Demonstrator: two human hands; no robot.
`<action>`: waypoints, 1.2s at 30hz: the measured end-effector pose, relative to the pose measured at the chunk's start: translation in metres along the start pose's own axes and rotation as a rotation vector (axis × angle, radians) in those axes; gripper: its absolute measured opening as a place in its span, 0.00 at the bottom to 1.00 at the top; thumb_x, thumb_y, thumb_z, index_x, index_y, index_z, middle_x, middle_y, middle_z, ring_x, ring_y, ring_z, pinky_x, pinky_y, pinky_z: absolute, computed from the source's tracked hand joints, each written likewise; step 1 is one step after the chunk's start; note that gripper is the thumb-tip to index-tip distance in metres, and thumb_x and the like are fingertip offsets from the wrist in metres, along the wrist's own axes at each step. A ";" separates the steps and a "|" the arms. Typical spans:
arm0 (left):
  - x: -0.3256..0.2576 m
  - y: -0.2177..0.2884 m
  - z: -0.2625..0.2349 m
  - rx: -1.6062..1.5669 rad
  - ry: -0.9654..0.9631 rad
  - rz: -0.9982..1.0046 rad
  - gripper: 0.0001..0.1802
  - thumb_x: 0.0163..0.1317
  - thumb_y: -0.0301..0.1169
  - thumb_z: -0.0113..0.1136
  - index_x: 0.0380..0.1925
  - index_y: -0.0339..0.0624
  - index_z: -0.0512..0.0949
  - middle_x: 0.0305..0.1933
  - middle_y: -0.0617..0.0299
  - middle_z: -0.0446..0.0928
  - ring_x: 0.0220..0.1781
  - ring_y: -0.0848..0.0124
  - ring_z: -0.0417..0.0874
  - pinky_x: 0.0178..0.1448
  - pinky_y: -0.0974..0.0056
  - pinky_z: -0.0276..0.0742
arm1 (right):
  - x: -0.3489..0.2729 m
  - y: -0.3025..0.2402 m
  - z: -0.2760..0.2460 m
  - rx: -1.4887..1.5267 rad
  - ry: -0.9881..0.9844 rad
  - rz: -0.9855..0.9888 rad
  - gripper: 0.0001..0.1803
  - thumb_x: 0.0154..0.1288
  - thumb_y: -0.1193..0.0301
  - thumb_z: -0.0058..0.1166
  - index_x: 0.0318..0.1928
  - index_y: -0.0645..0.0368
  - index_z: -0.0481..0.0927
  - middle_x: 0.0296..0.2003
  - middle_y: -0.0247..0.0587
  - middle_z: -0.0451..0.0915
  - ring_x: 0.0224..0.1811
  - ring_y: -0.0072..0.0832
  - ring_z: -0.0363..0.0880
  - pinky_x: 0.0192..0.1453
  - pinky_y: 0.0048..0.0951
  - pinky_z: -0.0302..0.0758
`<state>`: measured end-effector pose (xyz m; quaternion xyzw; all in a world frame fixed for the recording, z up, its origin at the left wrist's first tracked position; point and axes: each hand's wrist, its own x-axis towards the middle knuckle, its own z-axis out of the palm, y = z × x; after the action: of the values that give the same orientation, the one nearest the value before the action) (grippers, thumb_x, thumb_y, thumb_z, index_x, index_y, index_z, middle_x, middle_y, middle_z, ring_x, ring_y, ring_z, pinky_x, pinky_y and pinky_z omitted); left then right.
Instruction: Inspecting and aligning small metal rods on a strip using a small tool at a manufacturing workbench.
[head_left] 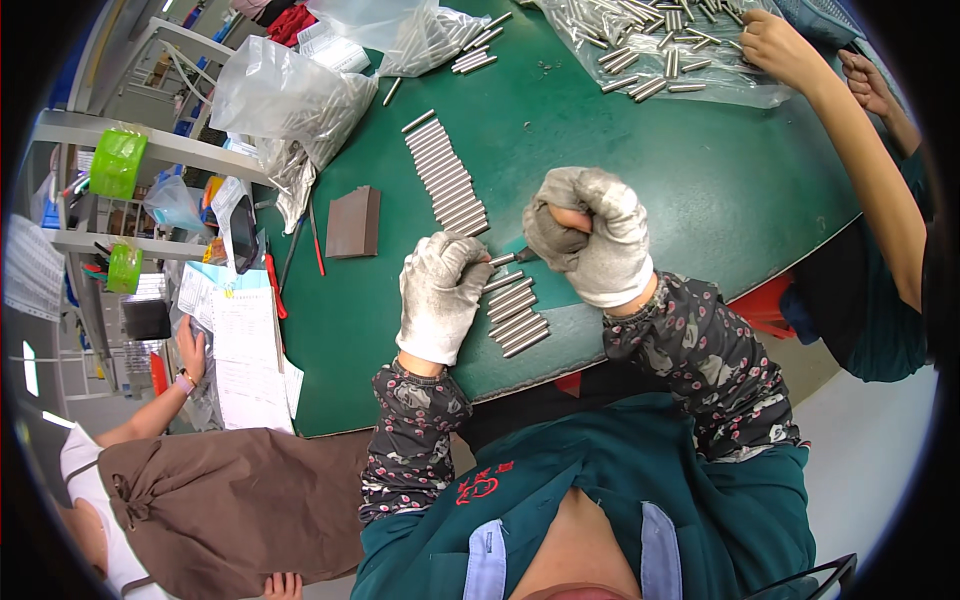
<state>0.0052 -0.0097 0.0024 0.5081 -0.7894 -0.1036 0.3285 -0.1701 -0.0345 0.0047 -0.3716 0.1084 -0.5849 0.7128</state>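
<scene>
Rod [503, 260] between both gloved hands [438, 300] [605, 240]

Lwr ctr: dk-teal cloth shirt [640, 455], red chest embroidery [483, 486], lt-blue fabric strips [487, 562]; blk floral-print sleeves [715, 365], pink/grey motifs; stained wht cloth gloves [612, 250] on both hands [438, 292].

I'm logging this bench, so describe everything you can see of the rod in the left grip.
The rod is slim, straight and silvery, and looks like smooth metal. It slants slightly, its right end a little higher in the picture. The gloved left grip holds and hides its left end, so its full length cannot be told. Its right end is at the dark tip of a tool in the right grip; whether they touch is unclear, as is whether the rod rests on the table.
</scene>
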 end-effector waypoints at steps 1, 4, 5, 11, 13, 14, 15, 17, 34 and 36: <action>0.000 0.000 0.000 0.001 -0.001 0.003 0.07 0.41 0.22 0.62 0.23 0.44 0.75 0.28 0.63 0.75 0.32 0.63 0.75 0.36 0.62 0.70 | 0.000 0.000 0.001 -0.001 -0.001 0.001 0.22 0.60 0.52 0.40 0.17 0.55 0.62 0.12 0.26 0.55 0.13 0.15 0.50 0.16 0.20 0.47; -0.001 -0.001 0.000 -0.006 -0.009 0.029 0.09 0.40 0.18 0.61 0.24 0.39 0.74 0.28 0.59 0.73 0.32 0.62 0.74 0.36 0.63 0.70 | 0.000 0.000 0.001 0.001 0.017 0.003 0.22 0.60 0.53 0.40 0.17 0.55 0.62 0.12 0.26 0.55 0.13 0.15 0.50 0.16 0.20 0.47; -0.001 -0.001 -0.001 -0.006 -0.008 0.027 0.09 0.40 0.18 0.61 0.24 0.39 0.74 0.28 0.59 0.73 0.32 0.62 0.74 0.36 0.63 0.70 | 0.001 0.000 0.001 0.005 0.013 0.000 0.22 0.60 0.53 0.40 0.17 0.55 0.62 0.12 0.26 0.55 0.13 0.15 0.49 0.16 0.20 0.47; 0.000 -0.001 0.000 -0.002 -0.015 0.012 0.09 0.41 0.18 0.61 0.25 0.39 0.74 0.29 0.59 0.74 0.32 0.62 0.74 0.37 0.63 0.70 | 0.003 0.000 -0.001 0.003 -0.020 -0.003 0.22 0.60 0.54 0.40 0.16 0.54 0.61 0.12 0.26 0.55 0.13 0.15 0.49 0.15 0.20 0.46; 0.000 -0.002 0.000 0.000 -0.010 -0.006 0.07 0.42 0.22 0.61 0.23 0.44 0.75 0.28 0.62 0.76 0.33 0.62 0.75 0.38 0.61 0.70 | 0.003 0.001 -0.002 -0.005 -0.024 -0.001 0.22 0.60 0.54 0.40 0.16 0.54 0.60 0.12 0.26 0.54 0.13 0.15 0.49 0.15 0.20 0.46; 0.001 -0.002 0.000 -0.002 -0.009 -0.006 0.07 0.42 0.22 0.61 0.23 0.44 0.75 0.28 0.62 0.76 0.33 0.62 0.75 0.38 0.61 0.70 | 0.003 0.001 -0.002 0.007 -0.035 -0.009 0.21 0.60 0.54 0.40 0.17 0.54 0.61 0.12 0.26 0.55 0.13 0.15 0.49 0.16 0.20 0.46; 0.000 -0.003 0.001 -0.006 -0.012 -0.005 0.07 0.42 0.22 0.61 0.24 0.44 0.75 0.28 0.62 0.76 0.33 0.62 0.75 0.38 0.61 0.70 | 0.003 0.001 -0.002 0.019 -0.047 -0.017 0.21 0.61 0.55 0.41 0.17 0.55 0.63 0.13 0.26 0.56 0.13 0.15 0.50 0.16 0.19 0.47; 0.000 -0.003 0.002 -0.012 -0.014 -0.007 0.07 0.41 0.23 0.61 0.24 0.44 0.75 0.28 0.62 0.75 0.33 0.62 0.75 0.37 0.61 0.70 | 0.002 0.001 0.000 0.023 -0.022 0.006 0.20 0.61 0.55 0.41 0.18 0.56 0.65 0.14 0.26 0.57 0.14 0.14 0.51 0.17 0.18 0.48; 0.001 0.000 0.003 0.065 -0.020 0.019 0.09 0.43 0.25 0.61 0.26 0.45 0.74 0.29 0.61 0.74 0.33 0.59 0.74 0.39 0.59 0.69 | 0.017 0.008 0.023 -0.341 -0.042 -0.005 0.21 0.61 0.58 0.45 0.16 0.57 0.62 0.13 0.27 0.56 0.13 0.15 0.50 0.17 0.19 0.46; 0.001 -0.001 0.001 0.066 -0.019 0.019 0.09 0.43 0.24 0.61 0.26 0.44 0.74 0.29 0.61 0.74 0.34 0.59 0.74 0.38 0.59 0.69 | 0.019 0.013 0.026 -0.369 0.053 -0.112 0.22 0.61 0.57 0.43 0.15 0.56 0.62 0.12 0.27 0.56 0.13 0.15 0.51 0.16 0.19 0.46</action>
<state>0.0051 -0.0107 0.0016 0.5102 -0.8002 -0.0794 0.3049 -0.1396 -0.0407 0.0198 -0.4859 0.2120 -0.6032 0.5959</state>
